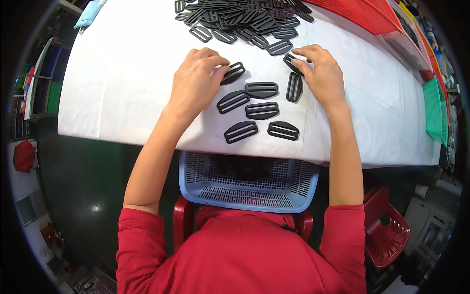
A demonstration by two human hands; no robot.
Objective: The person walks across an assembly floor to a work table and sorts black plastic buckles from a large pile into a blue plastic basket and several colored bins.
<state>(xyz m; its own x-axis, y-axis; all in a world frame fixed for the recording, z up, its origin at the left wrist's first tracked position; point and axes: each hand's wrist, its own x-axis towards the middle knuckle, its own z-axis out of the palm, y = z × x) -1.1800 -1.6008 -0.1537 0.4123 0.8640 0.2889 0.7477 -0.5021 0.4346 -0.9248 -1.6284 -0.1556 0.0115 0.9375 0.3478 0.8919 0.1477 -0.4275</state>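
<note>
The left hand [198, 73] is narrow, its thumb and forefinger pinching the left end of a black slotted buckle [235, 72], while the right hand [320, 68] rests its thumb on a second buckle [289, 60], forefinger by the far end; whether that one is clamped or merely touched cannot be told. Both lie between the tabletop's near edge and a heap of matching buckles [245, 18] toward the far side of the white-covered tabletop [122, 93]. Six loose buckles [262, 110] are spread between the forearms, the lowest two just inside the near edge. Each piece looks like moulded plastic — light, stiff and unlikely to break under an ordinary pinch. The flat faces seem smooth enough to slide on the cover, so a press from above might push a buckle along instead of raising it. The thin outline gives fingertips little to get under; the better hold is probably across the two long rims, or at one end as the left hand has it — clear of the open slots. In the heap, overlapping pieces could catch on one another.
</note>
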